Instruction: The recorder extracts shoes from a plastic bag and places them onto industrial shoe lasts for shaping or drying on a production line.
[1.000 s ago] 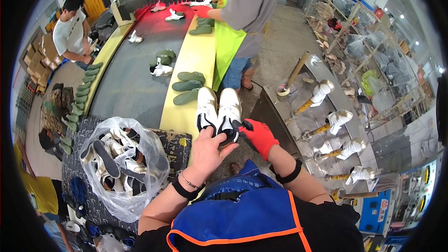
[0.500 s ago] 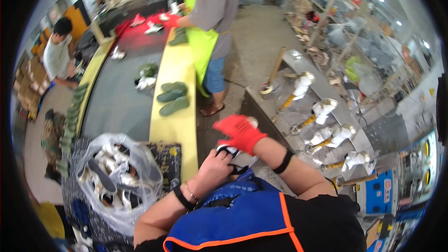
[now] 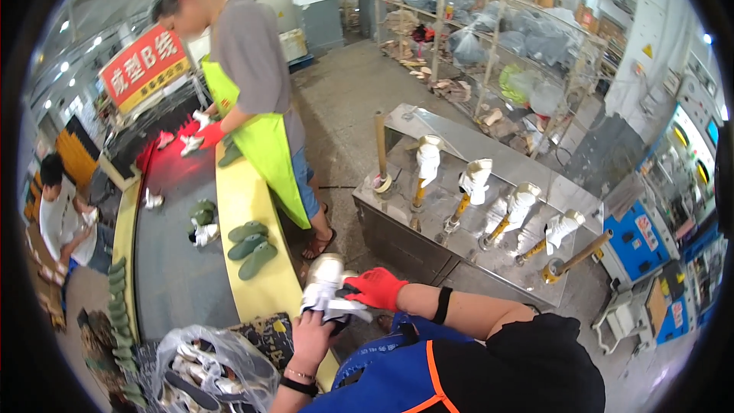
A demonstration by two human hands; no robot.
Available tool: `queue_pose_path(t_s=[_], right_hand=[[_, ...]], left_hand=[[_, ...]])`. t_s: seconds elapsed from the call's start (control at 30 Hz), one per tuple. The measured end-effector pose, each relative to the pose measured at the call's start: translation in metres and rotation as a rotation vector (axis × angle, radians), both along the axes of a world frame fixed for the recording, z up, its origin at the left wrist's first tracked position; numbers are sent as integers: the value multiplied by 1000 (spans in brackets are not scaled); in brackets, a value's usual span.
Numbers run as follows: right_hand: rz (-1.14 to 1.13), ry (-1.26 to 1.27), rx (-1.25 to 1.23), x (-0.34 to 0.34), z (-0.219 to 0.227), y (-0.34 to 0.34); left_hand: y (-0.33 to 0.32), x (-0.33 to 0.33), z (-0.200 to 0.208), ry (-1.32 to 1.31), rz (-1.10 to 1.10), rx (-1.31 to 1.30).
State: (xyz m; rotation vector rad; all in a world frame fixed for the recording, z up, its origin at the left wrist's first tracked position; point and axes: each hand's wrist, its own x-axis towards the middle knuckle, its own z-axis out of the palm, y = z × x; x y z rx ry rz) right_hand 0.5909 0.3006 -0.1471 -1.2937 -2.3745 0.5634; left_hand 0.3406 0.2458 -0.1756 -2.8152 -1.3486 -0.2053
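A white shoe upper [image 3: 324, 277] with a pale toe and dark lining is held in front of me, toe pointing away. My bare left hand [image 3: 311, 338] is closed on its near, opening end. My right hand [image 3: 376, 289], in a red glove, grips its right side near the middle; some of its fingertips are hidden against the shoe. To the right is a metal bench [image 3: 489, 271], where several white shoe uppers [image 3: 477, 178] sit on yellow posts.
Green soles [image 3: 249, 248] lie on the conveyor's yellow ledge [image 3: 264, 291]. A clear plastic bag of shoes [image 3: 218, 371] stands at lower left. One co-worker [image 3: 256, 53] handles a white shoe beside the belt; another [image 3: 65, 218] sits beyond it. Shelving [image 3: 489, 53] holds bagged materials.
My view has swung right, bringing more of the metal bench in. The shoe, earlier mostly hidden under my hands near my body, is now held farther out with its toe showing.
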Motion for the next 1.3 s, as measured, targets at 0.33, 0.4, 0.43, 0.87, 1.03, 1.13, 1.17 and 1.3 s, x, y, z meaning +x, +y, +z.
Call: queue_pose_path(t_s=[0.33, 0.4, 0.43, 0.87, 1.03, 1.13, 1.17, 1.3], right_hand=[[-1532, 340, 561, 224, 15, 66], [-1527, 317, 563, 241, 9, 81], [-1469, 409, 509, 243, 8, 85], [-1226, 620, 580, 271, 9, 67], [-1064, 492, 1083, 254, 108, 37], [-1048, 353, 1189, 217, 142, 30], [-939, 572, 1037, 211, 134, 35], [-1044, 502, 318, 193, 94, 78]], left_hand=[[-72, -98, -150, 133, 705, -418], [-69, -100, -157, 209, 682, -399], [-68, -102, -159, 138, 731, -434], [-66, -97, -133, 33, 707, -538], [-70, -98, -127, 24, 733, -570], [-74, -102, -139, 65, 708, -423], [-72, -103, -143, 78, 719, -468], [-69, -91, -138, 99, 804, -525]])
